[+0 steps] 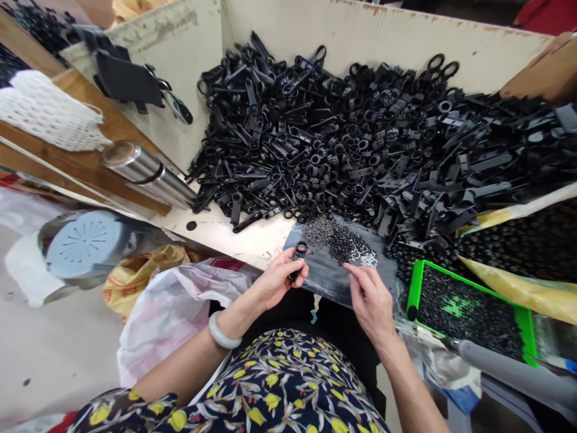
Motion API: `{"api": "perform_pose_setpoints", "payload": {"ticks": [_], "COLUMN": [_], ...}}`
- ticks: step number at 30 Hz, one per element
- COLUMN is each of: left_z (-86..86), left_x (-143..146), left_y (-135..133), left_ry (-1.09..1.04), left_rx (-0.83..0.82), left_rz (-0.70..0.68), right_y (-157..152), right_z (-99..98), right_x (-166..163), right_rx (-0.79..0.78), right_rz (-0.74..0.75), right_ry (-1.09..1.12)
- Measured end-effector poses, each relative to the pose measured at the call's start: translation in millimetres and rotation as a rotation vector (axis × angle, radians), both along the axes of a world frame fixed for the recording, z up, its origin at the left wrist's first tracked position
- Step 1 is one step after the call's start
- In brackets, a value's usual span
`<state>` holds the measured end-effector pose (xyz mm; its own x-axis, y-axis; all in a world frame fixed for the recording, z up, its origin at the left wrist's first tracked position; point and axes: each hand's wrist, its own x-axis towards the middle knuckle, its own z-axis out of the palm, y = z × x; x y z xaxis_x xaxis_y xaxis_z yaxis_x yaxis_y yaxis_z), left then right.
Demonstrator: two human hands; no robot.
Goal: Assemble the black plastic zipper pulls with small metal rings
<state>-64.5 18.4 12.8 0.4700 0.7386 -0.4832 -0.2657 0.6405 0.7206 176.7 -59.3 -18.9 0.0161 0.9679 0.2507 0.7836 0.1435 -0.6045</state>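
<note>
A black plastic part with a ring-shaped end (300,248) is gripped between the thumb and fingers of my left hand (280,278), just above the front edge of the bench. My right hand (370,296) hovers by the small pieces, thumb and index finger close together; whatever may be in the pinch is too small to name. Beside its fingertips lie little white pins (364,255), tiny black pieces (342,243) and tiny grey-brown pieces (319,231). These small heaps rest on a dark mat (331,276).
A large heap of black plastic parts (315,132) covers the bench against a cardboard wall (383,39). A green tray (417,288) of small black pieces stands at right, near a grey cylindrical tool (509,364). A steel thermos (148,171), bags (175,313) and a blue stool (85,243) are at left.
</note>
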Motion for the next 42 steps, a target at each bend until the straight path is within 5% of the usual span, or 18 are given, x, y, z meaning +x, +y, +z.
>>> {"api": "perform_pose_setpoints", "payload": {"ticks": [6,13,25,33,42], "left_z": [2.6,-1.9,-16.2,-14.1,-18.2], "left_x": [4,20,4,7,16], "left_y": [-8,-30,-36,-36,-37], "left_ry": [0.005,-0.005,-0.048,-0.004,0.092], "left_rx": [-0.057,0.054,-0.09,-0.099,0.033], "left_rz": [-0.086,-0.201,-0.286,-0.301,-0.265], "right_y": [-10,28,33,30,31], "right_z": [7.6,24.0,11.3,1.3,4.4], "right_x": [17,-42,-32,-28,-34], "right_rx": [0.171,-0.176,-0.125,-0.118,-0.232], "right_rz": [-0.297,0.085,0.439,0.477,0.343], "right_ry": [-0.263,0.309,0.086,0.114,0.198]}}
